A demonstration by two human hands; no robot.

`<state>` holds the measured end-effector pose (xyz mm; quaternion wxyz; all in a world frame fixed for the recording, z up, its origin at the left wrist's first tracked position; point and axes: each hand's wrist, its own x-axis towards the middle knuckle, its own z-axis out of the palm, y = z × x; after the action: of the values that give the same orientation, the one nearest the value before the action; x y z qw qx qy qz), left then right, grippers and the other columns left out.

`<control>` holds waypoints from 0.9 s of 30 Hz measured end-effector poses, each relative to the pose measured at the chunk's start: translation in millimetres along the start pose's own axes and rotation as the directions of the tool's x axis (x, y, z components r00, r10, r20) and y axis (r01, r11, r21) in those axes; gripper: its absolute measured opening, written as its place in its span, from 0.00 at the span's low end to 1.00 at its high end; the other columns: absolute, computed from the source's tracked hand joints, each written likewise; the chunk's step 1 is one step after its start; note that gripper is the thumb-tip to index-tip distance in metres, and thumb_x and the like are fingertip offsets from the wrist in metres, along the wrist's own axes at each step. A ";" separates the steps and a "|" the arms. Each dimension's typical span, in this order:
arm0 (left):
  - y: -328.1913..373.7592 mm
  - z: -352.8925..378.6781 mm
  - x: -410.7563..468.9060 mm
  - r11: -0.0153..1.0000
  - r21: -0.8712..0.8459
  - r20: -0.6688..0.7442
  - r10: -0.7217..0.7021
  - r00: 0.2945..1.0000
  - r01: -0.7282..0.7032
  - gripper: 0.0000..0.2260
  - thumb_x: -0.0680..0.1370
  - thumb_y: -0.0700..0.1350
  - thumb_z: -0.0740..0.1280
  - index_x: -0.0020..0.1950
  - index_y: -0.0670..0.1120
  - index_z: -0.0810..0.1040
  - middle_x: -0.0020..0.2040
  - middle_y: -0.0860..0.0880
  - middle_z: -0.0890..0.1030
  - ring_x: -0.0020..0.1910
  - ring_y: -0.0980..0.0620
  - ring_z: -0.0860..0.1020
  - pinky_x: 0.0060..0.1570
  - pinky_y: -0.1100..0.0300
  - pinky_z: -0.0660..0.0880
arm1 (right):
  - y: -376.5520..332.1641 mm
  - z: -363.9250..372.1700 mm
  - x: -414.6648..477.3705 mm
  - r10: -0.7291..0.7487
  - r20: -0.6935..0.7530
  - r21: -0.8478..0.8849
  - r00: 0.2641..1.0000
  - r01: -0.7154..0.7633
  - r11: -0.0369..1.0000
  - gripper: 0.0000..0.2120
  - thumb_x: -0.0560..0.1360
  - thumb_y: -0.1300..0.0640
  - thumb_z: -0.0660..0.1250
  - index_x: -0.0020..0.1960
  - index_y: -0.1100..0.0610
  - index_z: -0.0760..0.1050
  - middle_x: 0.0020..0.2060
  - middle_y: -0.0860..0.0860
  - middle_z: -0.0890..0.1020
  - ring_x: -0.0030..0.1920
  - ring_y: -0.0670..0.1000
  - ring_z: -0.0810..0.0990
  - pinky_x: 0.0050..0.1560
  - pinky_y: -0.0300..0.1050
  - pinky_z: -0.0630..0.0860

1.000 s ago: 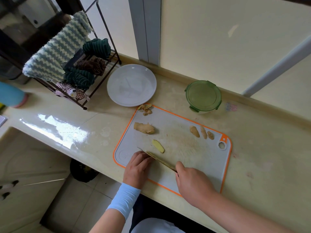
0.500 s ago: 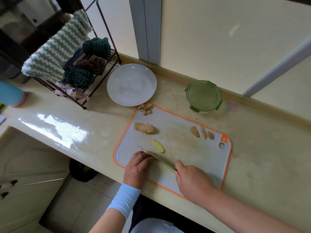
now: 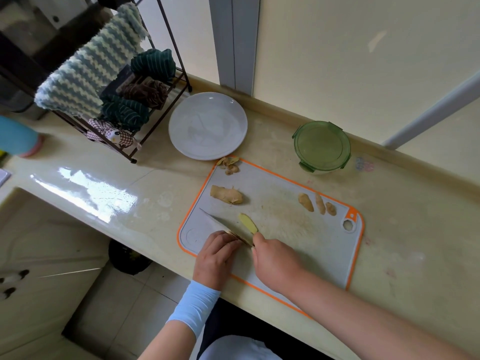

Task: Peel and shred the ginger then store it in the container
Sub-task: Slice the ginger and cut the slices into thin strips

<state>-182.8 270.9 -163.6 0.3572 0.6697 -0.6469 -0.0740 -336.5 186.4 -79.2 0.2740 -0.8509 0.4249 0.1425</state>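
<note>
Steel knife (image 3: 215, 221) — clenched in the grip of the right hand (image 3: 275, 261) — runs just beside the left hand (image 3: 215, 255), whose curled fingers (image 3: 225, 237) pin ginger (image 3: 235, 234) on the board (image 3: 285, 188); a slip could nick them.

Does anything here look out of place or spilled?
Only slightly: the ginger peelings sit at the far left corner of the cutting board, a few spilling over its orange rim onto the counter.
</note>
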 end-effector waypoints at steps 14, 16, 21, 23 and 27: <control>3.5 -2.9 2.1 0.999 0.036 -0.037 0.021 0.999 -0.020 0.11 0.81 0.38 0.62 0.50 0.39 0.85 0.49 0.44 0.82 0.52 0.46 0.76 0.55 0.61 0.73 | 0.9 -5.3 -21.1 0.000 -0.071 -0.011 0.997 -0.001 1.000 0.08 0.83 0.52 0.52 0.57 0.56 0.65 0.45 0.56 0.81 0.46 0.61 0.81 0.36 0.49 0.63; 3.1 -2.0 0.5 1.000 0.025 -0.038 0.010 0.999 -0.009 0.11 0.82 0.38 0.62 0.50 0.39 0.85 0.49 0.44 0.82 0.53 0.45 0.76 0.56 0.60 0.74 | 5.0 -5.8 -28.7 -0.004 -0.067 -0.012 0.998 0.003 1.000 0.08 0.83 0.52 0.52 0.55 0.55 0.64 0.44 0.55 0.81 0.45 0.59 0.81 0.35 0.49 0.63; 0.2 -1.0 -2.2 1.000 0.016 -0.034 -0.004 0.999 0.005 0.06 0.75 0.33 0.69 0.50 0.39 0.85 0.50 0.44 0.82 0.54 0.46 0.76 0.57 0.60 0.74 | 13.9 -4.5 -39.7 0.003 -0.040 -0.027 0.999 -0.005 1.000 0.05 0.83 0.52 0.51 0.51 0.53 0.60 0.41 0.52 0.80 0.42 0.57 0.81 0.34 0.48 0.64; -0.2 -0.8 -2.0 1.000 0.021 -0.033 0.003 0.999 -0.003 0.06 0.75 0.32 0.70 0.49 0.39 0.85 0.50 0.44 0.82 0.54 0.46 0.76 0.59 0.62 0.73 | 16.5 -4.2 -42.1 0.003 -0.031 -0.044 1.000 -0.004 0.999 0.05 0.83 0.52 0.51 0.53 0.53 0.62 0.42 0.52 0.81 0.43 0.57 0.81 0.34 0.48 0.65; 0.9 -2.2 -2.0 1.000 0.018 -0.041 0.009 0.999 -0.008 0.06 0.75 0.32 0.70 0.50 0.39 0.84 0.51 0.45 0.81 0.54 0.46 0.77 0.61 0.64 0.71 | 19.8 -6.3 -47.6 -0.004 -0.017 -0.072 1.000 0.002 0.997 0.06 0.83 0.52 0.51 0.55 0.54 0.63 0.43 0.52 0.81 0.43 0.57 0.81 0.33 0.47 0.63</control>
<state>-182.6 273.7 -162.2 0.3650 0.6714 -0.6428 -0.0528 -380.8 203.8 -58.3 0.2399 -0.8620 0.4205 0.1500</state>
